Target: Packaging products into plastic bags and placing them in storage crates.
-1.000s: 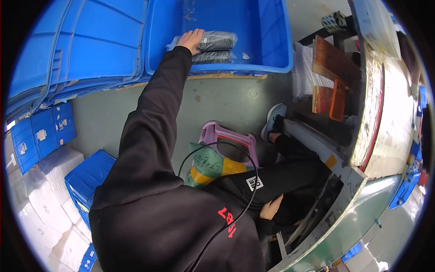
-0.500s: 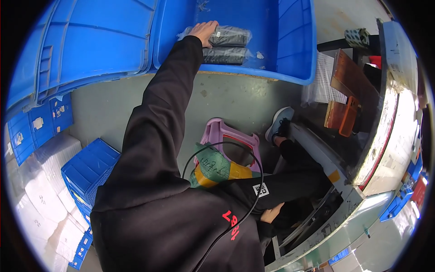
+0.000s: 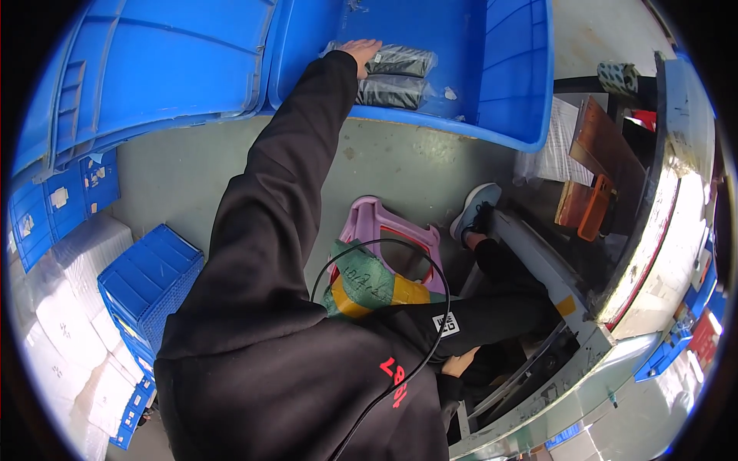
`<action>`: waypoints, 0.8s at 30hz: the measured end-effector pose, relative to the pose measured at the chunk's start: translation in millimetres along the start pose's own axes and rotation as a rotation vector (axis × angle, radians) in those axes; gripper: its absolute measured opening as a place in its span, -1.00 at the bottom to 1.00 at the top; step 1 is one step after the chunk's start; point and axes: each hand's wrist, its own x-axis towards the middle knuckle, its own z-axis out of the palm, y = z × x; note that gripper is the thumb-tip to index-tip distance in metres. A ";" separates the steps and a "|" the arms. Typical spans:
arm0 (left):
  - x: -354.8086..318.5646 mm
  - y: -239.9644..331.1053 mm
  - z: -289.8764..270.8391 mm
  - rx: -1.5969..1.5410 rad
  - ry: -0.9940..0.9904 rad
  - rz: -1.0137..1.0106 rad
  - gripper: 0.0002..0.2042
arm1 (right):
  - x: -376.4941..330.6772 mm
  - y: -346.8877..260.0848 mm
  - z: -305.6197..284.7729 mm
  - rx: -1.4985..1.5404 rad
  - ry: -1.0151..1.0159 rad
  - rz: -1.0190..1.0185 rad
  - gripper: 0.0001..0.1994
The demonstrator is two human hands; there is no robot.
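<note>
Left arm [image 3: 269, 184]: I have it reaching far forward, nearly straight.
Left hand [image 3: 363, 55]: back upward, fingers [image 3: 373, 44] close together and pointing rightward; I can't make out their grip.
Right hand [image 3: 460, 363]: I see it low by the thigh, tucked near my body, partly hidden.
One leg [image 3: 492, 311]: bent at the knee, out to my right.

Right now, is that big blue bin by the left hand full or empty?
Neither: partly filled. At least two dark plastic-wrapped packs lie in the blue bin, and its blue bottom shows beside them.
</note>
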 end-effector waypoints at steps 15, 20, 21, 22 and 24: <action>-2.0 2.6 -45.5 -0.606 0.472 -0.325 -0.42 | -1.1 14.9 4.0 0.033 0.036 -0.026 -0.31; -110.4 96.4 -136.8 -0.983 0.749 0.200 -0.64 | 2.7 3.6 5.3 0.105 0.056 -0.078 -0.29; -144.0 132.8 -149.9 -1.068 0.701 0.312 -0.68 | 3.3 4.6 5.5 0.113 0.043 -0.072 -0.29; -174.2 172.6 -151.8 -1.225 0.573 0.305 -0.76 | 4.3 6.1 6.1 0.117 0.037 -0.065 -0.28; -211.3 236.8 -131.3 -1.413 0.315 0.417 -0.80 | 4.0 8.6 5.4 0.130 0.046 -0.061 -0.27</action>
